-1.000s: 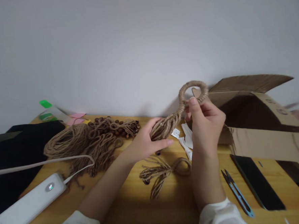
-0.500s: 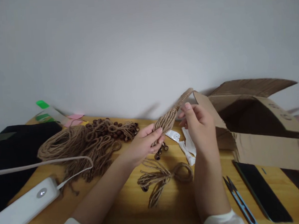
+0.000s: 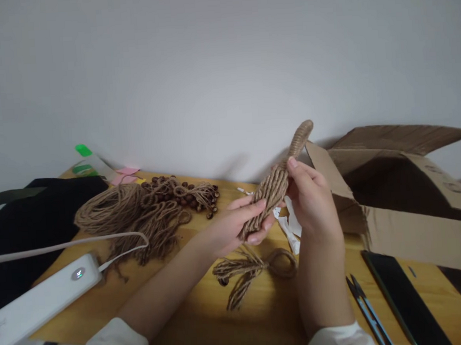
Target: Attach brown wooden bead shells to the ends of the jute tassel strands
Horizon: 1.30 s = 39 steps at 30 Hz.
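Both my hands hold a jute rope tassel with a wrapped ring [image 3: 278, 182] up above the wooden table [image 3: 184, 310]. My left hand [image 3: 237, 226] is closed round its lower strands. My right hand [image 3: 310, 201] pinches the bundle just below the ring, which I see edge-on. A second jute ring with loose strands [image 3: 252, 270] lies flat on the table below my hands.
A heap of jute cord and brown wooden beads [image 3: 150, 208] lies at the left. A white power strip [image 3: 39, 301] and a black bag [image 3: 26, 226] sit further left. An open cardboard box [image 3: 403, 188], thread snips [image 3: 370, 312], a black slab [image 3: 406, 299] and white scraps [image 3: 290, 223] are at the right.
The ring faced me a second ago; I have since turned the tassel so the ring shows edge-on. My left hand has slid along the strands and the beads at their ends are hidden.
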### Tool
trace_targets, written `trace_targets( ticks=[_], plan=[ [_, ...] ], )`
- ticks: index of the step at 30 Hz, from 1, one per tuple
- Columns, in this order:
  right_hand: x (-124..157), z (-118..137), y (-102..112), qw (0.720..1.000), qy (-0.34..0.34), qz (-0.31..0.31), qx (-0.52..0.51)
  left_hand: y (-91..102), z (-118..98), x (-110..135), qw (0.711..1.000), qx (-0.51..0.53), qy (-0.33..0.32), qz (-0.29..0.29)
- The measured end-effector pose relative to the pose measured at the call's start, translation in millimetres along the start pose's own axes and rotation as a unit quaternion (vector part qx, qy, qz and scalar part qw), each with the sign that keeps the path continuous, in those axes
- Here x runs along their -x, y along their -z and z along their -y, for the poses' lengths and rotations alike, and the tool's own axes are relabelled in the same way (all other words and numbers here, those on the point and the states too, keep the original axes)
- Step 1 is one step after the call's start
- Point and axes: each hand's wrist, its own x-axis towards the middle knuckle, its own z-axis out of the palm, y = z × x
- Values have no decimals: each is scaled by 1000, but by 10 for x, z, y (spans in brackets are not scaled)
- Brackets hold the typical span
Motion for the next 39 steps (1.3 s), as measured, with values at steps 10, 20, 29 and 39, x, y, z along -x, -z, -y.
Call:
trace_targets(
  ticks=[10, 20, 29, 39],
  plan=[
    [76, 110, 79, 996, 39, -44, 64, -167, 95, -17, 1000, -13, -6, 6],
    [146, 148, 96, 994, 58, -49, 84, -191, 163, -93, 999, 27, 12, 27],
    [-11, 29, 60, 999, -29, 28, -9, -51, 221, -35, 761, -551, -176, -294],
    [-202, -295, -312, 928, -207, 150, -270, 326, 262, 384, 590, -692, -241, -339]
  ],
)
